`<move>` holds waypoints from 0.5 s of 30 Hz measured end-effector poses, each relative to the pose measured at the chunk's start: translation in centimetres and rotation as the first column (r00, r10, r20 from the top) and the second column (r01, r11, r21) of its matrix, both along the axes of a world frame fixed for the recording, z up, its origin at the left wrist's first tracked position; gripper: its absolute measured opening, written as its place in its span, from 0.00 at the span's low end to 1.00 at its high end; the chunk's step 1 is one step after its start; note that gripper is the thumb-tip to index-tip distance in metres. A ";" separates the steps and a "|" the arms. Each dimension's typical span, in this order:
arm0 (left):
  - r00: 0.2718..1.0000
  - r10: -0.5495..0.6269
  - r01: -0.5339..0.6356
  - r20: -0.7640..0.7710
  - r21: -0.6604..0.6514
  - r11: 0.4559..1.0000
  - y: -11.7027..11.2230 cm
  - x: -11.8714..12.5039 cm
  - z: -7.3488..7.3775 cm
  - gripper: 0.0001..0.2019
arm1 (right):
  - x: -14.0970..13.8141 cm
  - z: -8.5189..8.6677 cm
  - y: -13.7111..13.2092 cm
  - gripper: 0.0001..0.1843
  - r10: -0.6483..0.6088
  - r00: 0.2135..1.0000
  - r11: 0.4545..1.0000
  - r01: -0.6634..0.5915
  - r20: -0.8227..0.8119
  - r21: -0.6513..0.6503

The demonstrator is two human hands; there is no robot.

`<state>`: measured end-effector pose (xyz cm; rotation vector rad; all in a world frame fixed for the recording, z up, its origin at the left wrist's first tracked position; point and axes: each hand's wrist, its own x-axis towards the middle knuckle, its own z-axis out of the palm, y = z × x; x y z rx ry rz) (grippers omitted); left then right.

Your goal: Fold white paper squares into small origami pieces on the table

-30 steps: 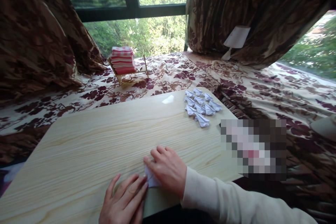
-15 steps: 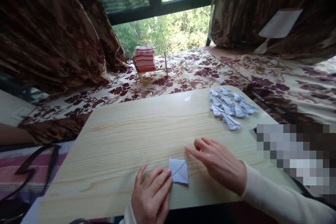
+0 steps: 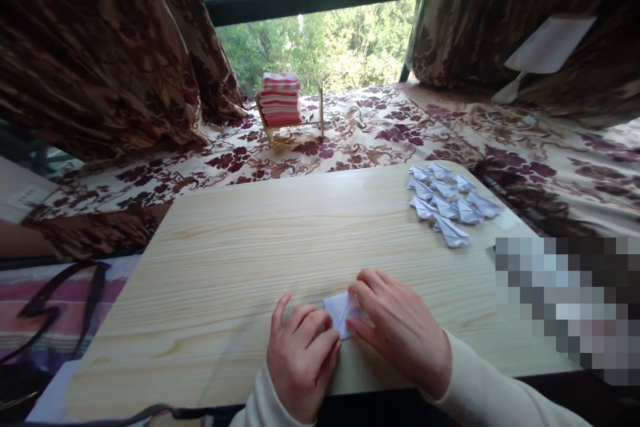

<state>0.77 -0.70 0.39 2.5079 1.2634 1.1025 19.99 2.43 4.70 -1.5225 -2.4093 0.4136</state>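
Note:
A small folded white paper square [image 3: 340, 310] lies flat near the front edge of the light wooden table [image 3: 260, 247]. My left hand [image 3: 300, 357] rests at its left edge, fingers curled and pressing down on the paper. My right hand [image 3: 400, 330] covers the paper's right side, fingertips laid flat on it. Both hands touch the paper; neither lifts it.
A cluster of several folded white paper pieces [image 3: 447, 203] lies at the table's far right. A small wooden rack with a pink striped stack [image 3: 281, 100] stands on the floral cloth beyond. Dark curtains hang left and right of the window. A blurred patch sits at the right.
My right hand has come back down onto the paper's right side after hovering apart from it. The left hand stays at the left edge. The view shifted slightly.

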 end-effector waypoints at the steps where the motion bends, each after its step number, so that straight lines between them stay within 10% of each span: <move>1: 1.000 0.015 -0.015 0.021 -0.012 1.000 0.1 0.2 0.1 0.09 | -0.6 0.0 0.1 0.06 -0.011 0.999 1.000 0.012 0.039 -0.010; 15: 0.991 0.130 -0.133 -0.031 -0.173 0.976 0.7 -0.3 0.0 0.05 | -1.2 -1.4 0.2 0.12 -0.019 0.996 0.990 0.006 -0.088 -0.137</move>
